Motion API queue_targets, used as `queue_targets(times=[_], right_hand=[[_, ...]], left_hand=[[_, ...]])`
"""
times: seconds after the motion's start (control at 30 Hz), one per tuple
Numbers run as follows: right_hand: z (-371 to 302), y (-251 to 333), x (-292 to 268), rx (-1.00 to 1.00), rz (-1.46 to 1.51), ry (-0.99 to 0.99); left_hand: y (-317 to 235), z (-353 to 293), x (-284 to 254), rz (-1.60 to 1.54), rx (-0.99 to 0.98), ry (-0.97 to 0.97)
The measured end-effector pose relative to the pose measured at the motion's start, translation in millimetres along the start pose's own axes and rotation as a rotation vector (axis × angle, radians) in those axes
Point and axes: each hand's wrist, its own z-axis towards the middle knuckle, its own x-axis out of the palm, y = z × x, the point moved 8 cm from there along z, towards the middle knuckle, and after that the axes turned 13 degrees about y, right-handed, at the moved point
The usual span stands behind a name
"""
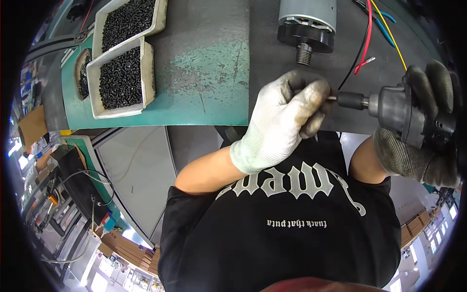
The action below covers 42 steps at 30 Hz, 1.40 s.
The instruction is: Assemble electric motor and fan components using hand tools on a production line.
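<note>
Looking down at our bench, we've got the power screwdriver point(399, 109) gripped in our right hand point(423, 131), dark glove wrapped tight around its grey body, out past the right end of the black mat point(272, 53). Its bit point(332, 98) points left, straight into our left hand point(282, 121). That one's in a white glove with grubby fingertips, curled nearly closed and pinched around the tip of the bit. We can't tell if there's a screw in that pinch, the fingers hide it.

Both hands hover at the near edge of the mat, just above our black t-shirt point(282, 233).

Further back on the mat stands a grey motor point(307, 22) with a black collar and a threaded stub pointing toward us, well apart from the hands. Right of the motor, loose wires point(365, 48) in red, black, yellow and blue trail across the mat.

Left of the mat it's worn green tabletop point(204, 73), and at its far left sit two white trays point(121, 80) full of small black screws, one behind the other, touching.
</note>
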Motion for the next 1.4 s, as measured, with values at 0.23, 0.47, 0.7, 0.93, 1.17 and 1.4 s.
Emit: queue_targets(times=[0.23, 0.47, 0.7, 0.93, 1.17, 1.4], right_hand=[[15, -18, 12, -0.179, -0.213, 0.004], [20, -21, 14, -0.195, -0.359, 0.04], [21, 9, -27, -0.08, -0.384, 0.133], [37, -33, -15, -0.009, -0.461, 0.194], [31, -46, -3, 0.128, -0.501, 0.258], [27, -65, 12, 0.155, -0.235, 0.098]], left_hand=[[-3, 11, -2, -0.15, 0.077, -0.074], [7, 7, 2, -0.185, -0.051, 0.069], [21, 20, -23, -0.539, -0.084, -0.124], [3, 42, -30, -0.057, -0.083, 0.021], [2, 49, -21, 0.321, -0.09, -0.043], [1, 49, -18, 0.369, -0.099, -0.078]])
